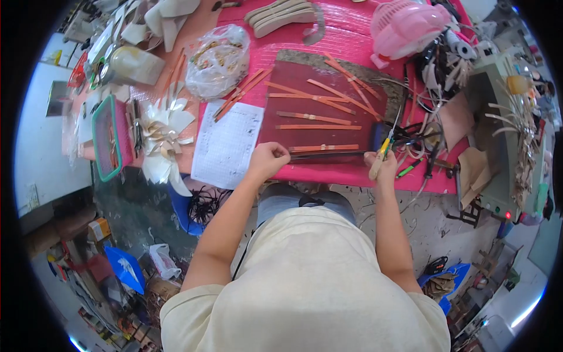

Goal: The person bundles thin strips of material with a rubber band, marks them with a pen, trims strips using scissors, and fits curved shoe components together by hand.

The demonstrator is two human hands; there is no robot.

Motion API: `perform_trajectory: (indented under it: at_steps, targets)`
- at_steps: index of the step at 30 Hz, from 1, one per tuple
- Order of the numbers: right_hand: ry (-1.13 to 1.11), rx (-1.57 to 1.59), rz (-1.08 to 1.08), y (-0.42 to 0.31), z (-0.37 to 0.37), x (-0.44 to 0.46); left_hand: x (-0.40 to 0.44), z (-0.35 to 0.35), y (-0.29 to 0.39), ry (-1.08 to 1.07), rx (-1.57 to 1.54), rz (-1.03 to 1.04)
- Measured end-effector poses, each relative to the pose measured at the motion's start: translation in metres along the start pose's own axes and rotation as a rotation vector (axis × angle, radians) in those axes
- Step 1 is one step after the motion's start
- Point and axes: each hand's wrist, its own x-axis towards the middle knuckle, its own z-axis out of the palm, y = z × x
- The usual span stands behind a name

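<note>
A thin dark strip [334, 154] is stretched level along the front of the dark red board [287, 108]. My left hand [270, 159] pinches its left end. My right hand [384, 166] is closed around scissors [383, 151] with yellow-green handles, blades pointing up and away. The strip's right end reaches the fingers of this same hand, where the exact grip is hidden. Just beyond the dark strip lies an orange-brown strip [322, 148] with a pale band at its middle. Several similar strips [319, 127] are spread over the board, some crossing.
A handwritten paper sheet [226, 141] and a plastic bag of small parts [218, 58] lie left of the board. A pink fan [404, 29] stands back right. Tangled cords and a green pen [409, 168] are at right. A blue bin [185, 208] holds dark scraps below.
</note>
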Motion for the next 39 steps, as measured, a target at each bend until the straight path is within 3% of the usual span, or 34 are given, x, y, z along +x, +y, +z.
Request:
perform_trajectory:
  at_steps: [2,3,6,9,11,12,14,16,18,19,21,26,34,39]
  targets:
    - [0.013,0.092,-0.026,-0.026,-0.02,-0.008,-0.005,-0.002,0.02,-0.182,-0.54,-0.176]
    - [0.027,0.096,-0.081,-0.041,-0.036,-0.009,-0.004,0.003,0.034,-0.248,-0.609,-0.156]
    - [0.151,0.016,-0.36,-0.074,-0.088,0.005,0.014,0.044,0.086,-0.292,-0.607,0.012]
    - [0.311,-0.1,-0.462,-0.11,-0.129,0.016,0.05,0.102,0.131,-0.257,-0.604,0.13]
    - [0.744,-0.825,-0.638,-0.134,-0.137,0.008,0.069,0.139,0.147,-0.213,-0.572,0.189]
    - [0.755,-0.814,-0.638,-0.132,-0.141,0.007,0.076,0.151,0.154,-0.214,-0.66,0.122]
    - [0.342,-0.633,-0.719,-0.11,-0.149,-0.001,0.084,0.162,0.158,-0.216,-0.734,0.057]
    - [-0.16,0.188,0.205,-0.062,-0.156,-0.008,0.085,0.167,0.161,-0.207,-0.695,0.011]
    - [-0.48,-0.4,0.132,-0.032,-0.144,-0.023,0.08,0.165,0.166,-0.238,-0.716,-0.042]
    - [-0.478,-0.393,0.133,-0.03,-0.137,-0.025,0.079,0.163,0.167,-0.256,-0.749,-0.097]
    - [-0.537,-0.374,0.397,-0.039,-0.119,-0.033,0.079,0.16,0.163,-0.314,-0.781,-0.171]
    - [-0.541,-0.384,0.345,-0.047,-0.103,-0.024,0.074,0.162,0.158,-0.356,-0.802,-0.252]
    - [-0.394,-0.435,0.253,-0.037,-0.104,-0.016,0.069,0.159,0.157,-0.352,-0.81,-0.161]
    - [-0.355,-0.653,0.165,-0.012,-0.109,-0.005,0.062,0.151,0.149,-0.34,-0.83,-0.17]
